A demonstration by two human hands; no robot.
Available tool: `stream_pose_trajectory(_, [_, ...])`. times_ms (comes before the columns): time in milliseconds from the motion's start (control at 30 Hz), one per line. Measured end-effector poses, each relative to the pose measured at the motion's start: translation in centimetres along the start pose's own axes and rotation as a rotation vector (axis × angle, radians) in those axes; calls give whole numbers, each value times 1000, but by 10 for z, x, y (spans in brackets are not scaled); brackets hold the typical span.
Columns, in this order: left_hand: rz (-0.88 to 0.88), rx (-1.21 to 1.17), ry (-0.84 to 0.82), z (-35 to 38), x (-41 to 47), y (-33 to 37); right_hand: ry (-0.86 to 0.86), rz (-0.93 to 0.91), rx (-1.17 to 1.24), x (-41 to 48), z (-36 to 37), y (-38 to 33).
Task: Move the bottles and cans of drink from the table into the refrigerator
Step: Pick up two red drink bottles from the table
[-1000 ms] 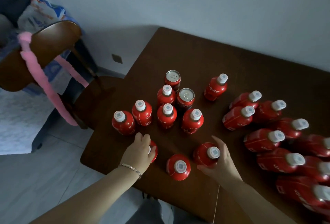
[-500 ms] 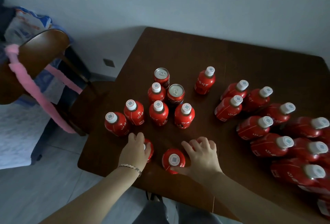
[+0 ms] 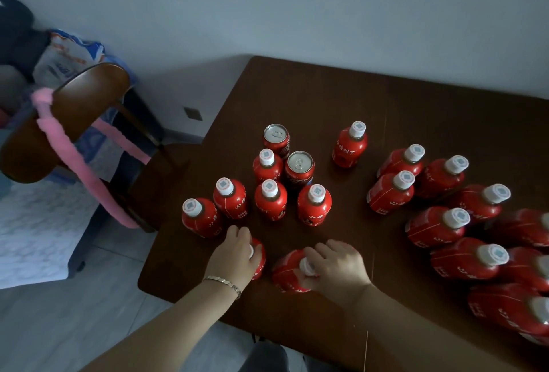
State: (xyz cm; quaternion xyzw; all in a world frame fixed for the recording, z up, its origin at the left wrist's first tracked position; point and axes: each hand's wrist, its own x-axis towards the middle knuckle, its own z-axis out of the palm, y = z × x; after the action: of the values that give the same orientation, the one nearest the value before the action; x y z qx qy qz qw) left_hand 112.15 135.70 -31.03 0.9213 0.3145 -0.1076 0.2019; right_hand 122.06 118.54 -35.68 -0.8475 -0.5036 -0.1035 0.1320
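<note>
Many red drink bottles with white caps stand on the dark wooden table (image 3: 326,95). Two red cans (image 3: 276,138) (image 3: 300,168) stand in the left cluster of bottles (image 3: 270,199). A denser group of bottles (image 3: 436,226) fills the right side. My left hand (image 3: 233,257) is closed over the top of a bottle (image 3: 259,261) near the front edge. My right hand (image 3: 337,270) has its fingers around the cap and neck of the neighbouring bottle (image 3: 286,275). The refrigerator is out of view.
A wooden chair (image 3: 89,98) with a pink strip (image 3: 64,146) tied to its back stands left of the table. Behind it is a bed (image 3: 32,223) with a white and blue bag (image 3: 68,57). A grey wall runs along the table's far side.
My right hand has moved left from the rightmost near bottle onto the middle near bottle's cap. That rightmost bottle is no longer visible. My left hand stays on its bottle.
</note>
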Motion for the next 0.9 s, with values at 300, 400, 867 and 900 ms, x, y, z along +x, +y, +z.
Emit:
stream_pose_trajectory(300, [8, 71, 13, -28, 67, 50, -71, -54, 13, 2, -8, 35])
stream_pose_trajectory(400, [34, 140, -69, -20, 74, 51, -124, -22, 12, 0, -8, 35])
stream_pose_trajectory(867, [101, 188, -59, -18, 101, 43, -584, -324, -132, 18, -40, 56])
stream_pose_trajectory(900, [106, 178, -59, -18, 102, 43, -683, -295, -61, 20, -42, 53])
